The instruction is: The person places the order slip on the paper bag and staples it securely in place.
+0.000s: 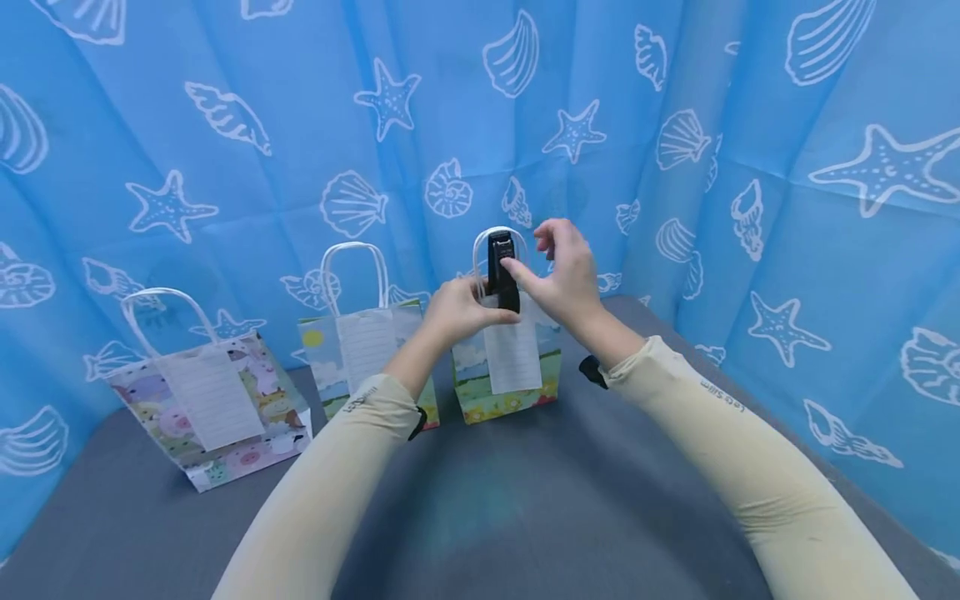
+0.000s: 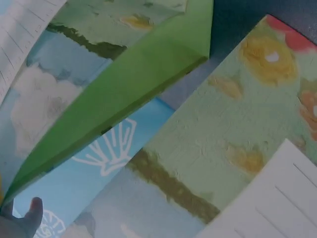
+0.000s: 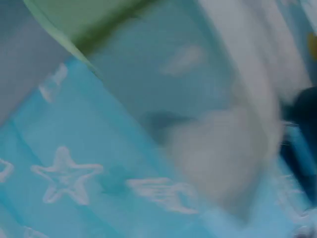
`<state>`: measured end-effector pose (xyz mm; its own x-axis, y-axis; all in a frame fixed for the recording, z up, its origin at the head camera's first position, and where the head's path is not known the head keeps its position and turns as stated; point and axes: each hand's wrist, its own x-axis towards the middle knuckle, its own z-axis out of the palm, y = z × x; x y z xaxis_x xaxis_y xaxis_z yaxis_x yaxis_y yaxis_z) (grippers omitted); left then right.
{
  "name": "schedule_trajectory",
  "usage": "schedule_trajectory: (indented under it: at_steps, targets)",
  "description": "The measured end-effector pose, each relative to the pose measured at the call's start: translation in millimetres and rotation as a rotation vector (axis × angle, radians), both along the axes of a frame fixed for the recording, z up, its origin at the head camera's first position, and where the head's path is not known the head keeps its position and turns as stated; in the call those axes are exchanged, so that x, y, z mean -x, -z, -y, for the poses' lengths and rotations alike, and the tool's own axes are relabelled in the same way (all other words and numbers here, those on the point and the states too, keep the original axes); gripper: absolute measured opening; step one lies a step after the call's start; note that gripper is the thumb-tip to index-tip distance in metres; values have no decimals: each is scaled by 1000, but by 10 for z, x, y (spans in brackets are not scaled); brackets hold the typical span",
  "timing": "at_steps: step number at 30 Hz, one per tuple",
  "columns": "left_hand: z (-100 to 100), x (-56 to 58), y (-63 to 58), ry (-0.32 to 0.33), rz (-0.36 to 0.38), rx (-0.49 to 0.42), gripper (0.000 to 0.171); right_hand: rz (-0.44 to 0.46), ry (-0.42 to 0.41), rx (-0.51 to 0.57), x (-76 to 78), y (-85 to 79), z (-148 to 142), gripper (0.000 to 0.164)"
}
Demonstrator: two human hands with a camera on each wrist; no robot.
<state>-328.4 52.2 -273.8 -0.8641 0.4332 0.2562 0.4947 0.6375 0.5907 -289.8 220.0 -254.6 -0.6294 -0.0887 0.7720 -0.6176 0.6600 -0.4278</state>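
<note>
A black stapler (image 1: 504,271) stands upright at the top rim of the right-hand gift bag (image 1: 472,392), seen through its white handle. My left hand (image 1: 459,312) grips the stapler's lower end, thumb across the front and fingers partly hidden behind. With its thumb tip at the stapler's front face, my right hand (image 1: 562,275) has its other fingers raised and loosely bent to the right. A white lined note (image 1: 516,358) hangs on the bag's front below the hands. In the blurred right wrist view, a dark part of the stapler (image 3: 304,114) shows at the right edge.
Left of the hands, a second landscape gift bag (image 1: 315,362) stands with a lined note (image 1: 365,346) on it. Farther left leans an animal-print bag (image 1: 161,421) with its own note (image 1: 213,396). A blue shell-print curtain (image 1: 450,108) hangs behind the grey table (image 1: 480,517).
</note>
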Motion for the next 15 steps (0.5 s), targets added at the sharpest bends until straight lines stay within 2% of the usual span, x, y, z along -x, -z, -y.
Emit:
schedule_trajectory:
  at_steps: [2,4,6,8,11,15]
  targets:
    - [11,-7,-4,3,-23,67,53,2,79,-67,-57,-33,71,40]
    - [29,-12,-3,-2,-50,132,56,68,106,-121,-86,-63,127,37]
    - [49,-12,-1,-16,-70,159,63,109,114,-128,-87,-79,146,33]
    - [70,-18,2,-18,-52,137,70,102,105,-69,-76,-86,135,28]
    - [91,-37,-6,3,-4,89,79,40,81,54,-55,-85,78,23]
    - [99,-50,3,16,26,108,68,-63,71,149,-54,-118,19,19]
